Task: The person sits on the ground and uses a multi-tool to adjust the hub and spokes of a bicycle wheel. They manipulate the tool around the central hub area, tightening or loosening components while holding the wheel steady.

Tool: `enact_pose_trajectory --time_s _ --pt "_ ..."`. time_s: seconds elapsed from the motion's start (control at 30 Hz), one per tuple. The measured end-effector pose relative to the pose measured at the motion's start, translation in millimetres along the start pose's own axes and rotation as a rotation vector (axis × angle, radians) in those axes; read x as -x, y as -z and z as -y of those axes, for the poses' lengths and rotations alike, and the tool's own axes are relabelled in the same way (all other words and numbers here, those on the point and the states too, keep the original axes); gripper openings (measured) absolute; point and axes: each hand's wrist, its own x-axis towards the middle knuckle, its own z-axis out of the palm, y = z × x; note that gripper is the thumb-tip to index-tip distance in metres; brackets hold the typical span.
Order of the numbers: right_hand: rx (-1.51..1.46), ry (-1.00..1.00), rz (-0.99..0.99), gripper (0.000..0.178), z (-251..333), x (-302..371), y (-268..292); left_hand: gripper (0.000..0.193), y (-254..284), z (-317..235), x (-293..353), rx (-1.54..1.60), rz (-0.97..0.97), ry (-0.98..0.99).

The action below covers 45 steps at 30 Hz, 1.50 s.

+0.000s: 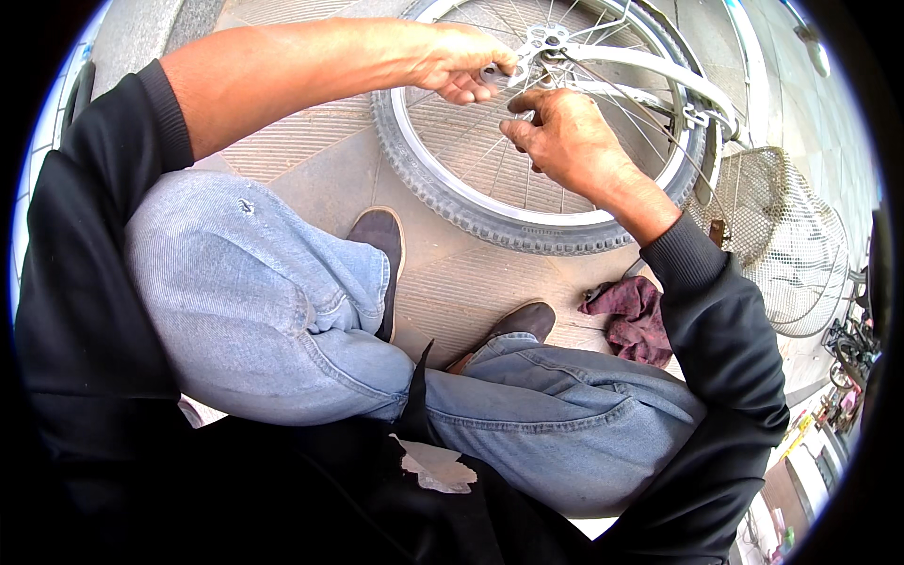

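Observation:
A bicycle wheel [527, 218] with a knobbly grey tyre and thin spokes stands before my knees. My left hand [461, 66] reaches in from the left and pinches a flat silver bone wrench [520, 68] with holes in its ends. The wrench's far end lies over the wheel hub, whose axle end is partly covered. Just below the hub, my right hand [565, 137] is closed, thumb and forefinger bent together over the spokes. A small shiny bit shows at its fingertips, too small to name.
White frame tubes [659, 68] and a cable run from the hub to the right. A wire mesh basket [786, 240] stands beyond the tyre. A dark red patterned cloth [636, 318] lies on the paving near my right shoe [527, 322]. More bicycles [847, 353] are at the far right.

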Motion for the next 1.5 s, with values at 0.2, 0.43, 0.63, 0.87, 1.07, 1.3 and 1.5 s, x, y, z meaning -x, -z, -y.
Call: enact_pose_trajectory --time_s 0.2,0.43,0.63,0.87,1.07,1.3,1.5 --pt "-0.011 -0.027 0.015 0.035 -10 -4 7 0.03 15 -2 -8 -0.097 -0.139 -0.083" --pt "0.027 -0.14 -0.041 0.033 -13 -7 29 0.016 48 8 -68 -0.102 -0.322 -0.081" --pt "0.026 -0.163 -0.188 0.03 -31 -6 49 0.011 38 -21 -70 -0.185 -0.415 -0.065" --pt "0.031 -0.159 -0.268 0.029 -45 -12 62 0.011 52 -27 -120 -0.098 -0.49 -0.259" --pt "0.131 -0.042 -0.419 0.032 -70 -22 63 0.005 51 -44 -123 -0.063 -0.524 -0.289" --pt "0.075 -0.127 -0.394 0.031 -66 -17 73 0.016 17 -85 -111 -0.096 -0.574 -0.335" --pt "0.199 -0.039 -0.524 0.03 -89 -18 74 0.022 -1 -110 -115 -0.168 -0.414 -0.372"
